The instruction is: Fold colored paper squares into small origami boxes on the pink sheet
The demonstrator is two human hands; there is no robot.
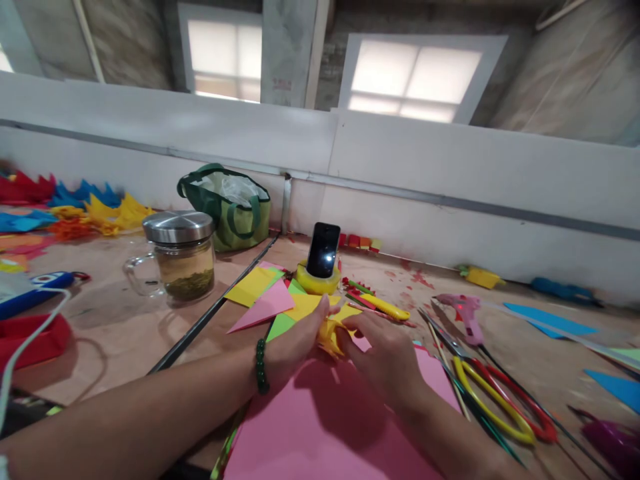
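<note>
Small crumpled yellow paper piece | at far end of large flat pink paper sheet, brown wooden desk | left hand, right hand: fingers pinching it from opposite sides | best pressed lightly, keeping folds and tips uncrushed

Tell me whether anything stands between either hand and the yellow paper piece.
Nothing visible does: the left hand and right hand both hold the yellow paper piece over the pink sheet. The phone stands beyond it and the scissors lie to the right, neither in between.
</note>
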